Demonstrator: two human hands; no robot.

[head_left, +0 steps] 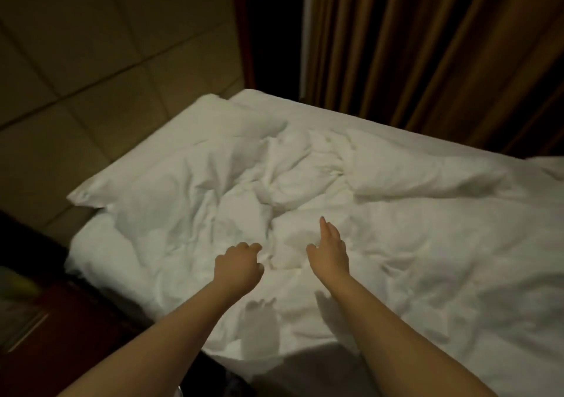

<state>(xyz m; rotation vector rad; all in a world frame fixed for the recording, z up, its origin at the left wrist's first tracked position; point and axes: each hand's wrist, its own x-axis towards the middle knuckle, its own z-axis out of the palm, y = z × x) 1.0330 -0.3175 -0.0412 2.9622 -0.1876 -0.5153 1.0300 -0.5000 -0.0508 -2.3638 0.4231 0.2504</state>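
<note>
Two hands, head view: left hand (238,267) fingers curled, grip on cloth unclear; right hand (331,251) fingers straight, empty. Both hovered over the rumpled duvet (396,244) on the bed (265,99). Step: probably reaching to straighten. Next: grasp fabric, pull flat.

Padded wall panels (91,45) in beige squares at upper left, seams running on the slant. Brown curtain (427,45) in deep folds at upper right, with a dark gap between the two. White pillow (158,152), creased, along the foot of the panels. Dark wooden cabinet (61,320) at lower left, dim and blurred.
</note>
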